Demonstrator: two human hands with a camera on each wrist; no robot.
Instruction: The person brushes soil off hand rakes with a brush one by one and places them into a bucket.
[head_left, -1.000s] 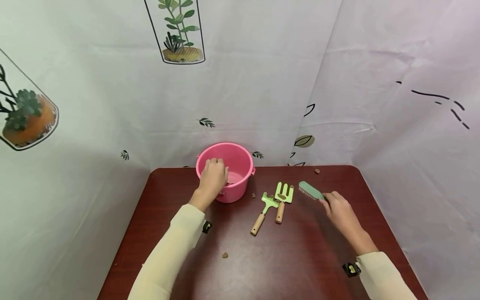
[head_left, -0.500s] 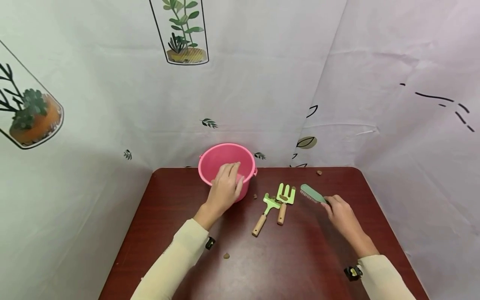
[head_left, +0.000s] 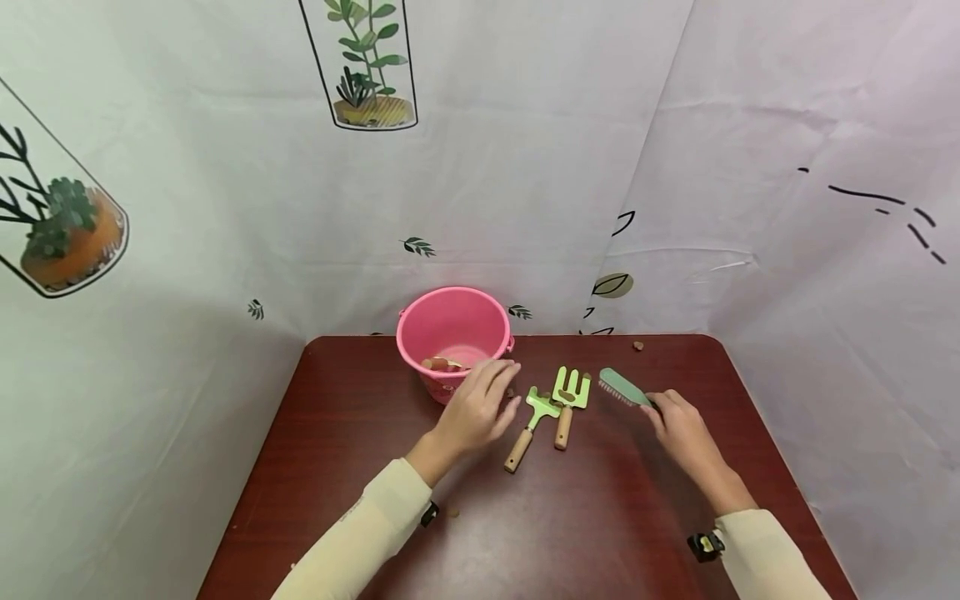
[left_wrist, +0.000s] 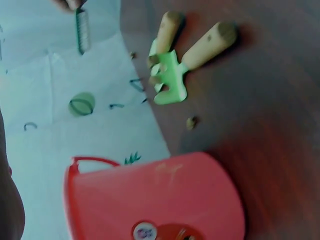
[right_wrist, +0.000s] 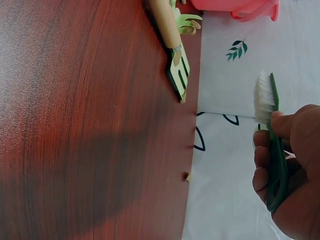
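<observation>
My right hand [head_left: 681, 429] grips a green brush [head_left: 624, 387] by its handle; in the right wrist view its white bristles [right_wrist: 264, 97] face left. My left hand [head_left: 474, 414], fingers extended and holding nothing, hovers just in front of the pink bucket [head_left: 453, 300]. Inside the bucket lies a tool with a wooden handle [head_left: 435, 363]; the rest of it is partly hidden by the rim. To the right of my left hand, a green hand rake [head_left: 534, 425] and a green hand fork [head_left: 569, 404] lie on the table with brown bits on their heads.
Small brown lumps lie about the dark red table [head_left: 600, 517]: one lump [head_left: 638, 345] near the back edge, another lump [head_left: 453, 512] near the left sleeve. A printed cloth [head_left: 525, 167] hangs right behind the table.
My left hand has come out of the bucket and moved right and toward me, its fingers now loosened. The wooden-handled tool shows inside the bucket. The right hand keeps its hold on the brush.
</observation>
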